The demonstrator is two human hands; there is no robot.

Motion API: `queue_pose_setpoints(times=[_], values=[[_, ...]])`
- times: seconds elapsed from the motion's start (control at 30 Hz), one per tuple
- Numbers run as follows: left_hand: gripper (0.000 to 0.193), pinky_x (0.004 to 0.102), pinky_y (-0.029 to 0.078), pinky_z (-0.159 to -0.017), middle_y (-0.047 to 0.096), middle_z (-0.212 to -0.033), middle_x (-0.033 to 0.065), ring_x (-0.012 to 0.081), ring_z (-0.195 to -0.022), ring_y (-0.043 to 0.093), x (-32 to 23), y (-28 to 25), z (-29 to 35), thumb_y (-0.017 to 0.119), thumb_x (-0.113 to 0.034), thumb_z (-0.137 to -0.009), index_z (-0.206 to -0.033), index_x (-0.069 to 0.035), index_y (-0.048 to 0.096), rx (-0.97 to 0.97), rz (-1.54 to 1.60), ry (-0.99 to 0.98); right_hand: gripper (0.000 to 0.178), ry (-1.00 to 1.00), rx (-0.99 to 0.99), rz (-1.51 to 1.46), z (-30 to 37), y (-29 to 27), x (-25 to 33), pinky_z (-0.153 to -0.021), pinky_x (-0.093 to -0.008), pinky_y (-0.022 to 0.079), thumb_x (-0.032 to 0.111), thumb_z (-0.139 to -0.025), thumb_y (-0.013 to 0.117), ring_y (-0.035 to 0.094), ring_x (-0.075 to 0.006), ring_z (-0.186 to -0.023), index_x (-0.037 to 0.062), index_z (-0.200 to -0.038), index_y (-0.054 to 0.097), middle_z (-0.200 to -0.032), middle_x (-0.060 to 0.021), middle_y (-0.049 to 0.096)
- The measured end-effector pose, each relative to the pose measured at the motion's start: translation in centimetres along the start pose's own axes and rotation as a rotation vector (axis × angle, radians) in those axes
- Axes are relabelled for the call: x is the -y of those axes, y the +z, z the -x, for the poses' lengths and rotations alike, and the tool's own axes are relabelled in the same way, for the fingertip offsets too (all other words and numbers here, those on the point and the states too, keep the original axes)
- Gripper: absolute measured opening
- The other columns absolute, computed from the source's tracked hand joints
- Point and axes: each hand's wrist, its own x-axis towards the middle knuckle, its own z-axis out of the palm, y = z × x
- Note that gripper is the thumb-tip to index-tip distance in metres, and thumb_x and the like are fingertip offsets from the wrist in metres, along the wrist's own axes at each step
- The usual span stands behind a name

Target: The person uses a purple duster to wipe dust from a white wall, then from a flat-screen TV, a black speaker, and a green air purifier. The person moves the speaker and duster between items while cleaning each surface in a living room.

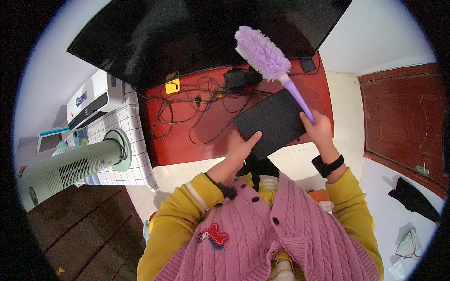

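Note:
My left hand [240, 149] is closed on the near left edge of a flat black rectangular box [274, 122], its thumb lying on top. The box is held tilted in front of my body, over the near edge of a red tabletop [183, 147]. In my right hand [317, 127] is a duster, gripped by its purple handle [298, 99]. Its fluffy lilac head [263, 52] points up and to the left, in front of the dark television screen. What the box is exactly cannot be made out.
A large television [187, 35] stands at the back of the red tabletop. Tangled black cables [201, 105], a yellow phone-like item [173, 83] and black adapters [236, 78] lie before it. Left, a checked cloth [138, 161] bears a tower fan [77, 168] and a white appliance [96, 99].

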Motion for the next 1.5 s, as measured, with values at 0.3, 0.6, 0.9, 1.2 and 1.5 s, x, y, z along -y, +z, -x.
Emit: queue_pose_setpoints(times=[0.3, 0.6, 0.9, 1.2, 1.5], values=[[0.065, 0.0419, 0.052, -0.090, 0.068, -0.112, 0.0252, 0.0352, -0.105, 0.067, 5.7, 4.3, -5.2, 0.087, -0.040, -0.077, -0.112, 0.009, 0.060, -0.061, -0.183, 0.073, 0.033, -0.023, -0.005, 0.080, -3.5, -1.6, -4.1, -0.058, -0.0398, 0.045, 0.033, -0.097, 0.065, 0.057, -0.0262, -0.058, 0.0006, -0.094, 0.067, -0.066, -0.0152, 0.059], [0.071, 0.0425, 0.046, -0.100, 0.057, -0.136, 0.0151, 0.0306, -0.126, 0.054, 1.2, 2.7, -5.2, 0.077, -0.043, -0.088, -0.137, 0.001, 0.050, 0.178, -0.034, -0.106, 0.035, -0.230, -0.129, -0.128, -1.0, -3.6, -4.6, -0.068, -0.0430, 0.052, 0.020, -0.096, 0.066, 0.068, -0.0338, -0.077, 0.0068, -0.129, 0.064, -0.091, -0.0220, 0.069], [0.068, 0.0512, 0.044, -0.102, 0.048, -0.145, 0.0082, 0.0265, -0.131, 0.047, -3.4, 0.4, -5.6, 0.057, -0.056, -0.098, -0.147, -0.011, 0.043, 0.003, 0.149, -0.340, 0.055, -0.044, 0.050, 0.298, 12.9, -8.4, -3.9, -0.059, -0.0455, 0.047, 0.014, -0.094, 0.064, 0.059, -0.0338, -0.065, 0.0247, -0.146, 0.053, -0.070, -0.0138, 0.054], [0.046, 0.0437, 0.049, -0.094, 0.063, -0.124, 0.0059, 0.0233, -0.111, 0.060, -3.2, 1.4, -7.6, 0.050, -0.045, -0.105, -0.133, -0.010, 0.057, -0.061, 0.098, -0.340, 0.047, 0.104, 0.022, 0.052, 15.7, -9.1, -3.4, -0.062, -0.0435, 0.048, 0.012, -0.092, 0.065, 0.059, -0.0326, -0.067, 0.0271, -0.136, 0.064, -0.073, -0.0125, 0.057], [0.049, 0.0467, 0.047, -0.099, 0.051, -0.134, 0.0140, 0.0314, -0.115, 0.053, -4.6, 2.5, -7.3, 0.053, -0.044, -0.103, -0.136, -0.009, 0.052, 0.019, 0.132, -0.333, 0.045, 0.117, -0.011, -0.068, 16.1, -8.1, -6.3, -0.065, -0.0402, 0.047, 0.011, -0.096, 0.061, 0.056, -0.0291, -0.068, 0.0204, -0.141, 0.060, -0.072, -0.0132, 0.054]])
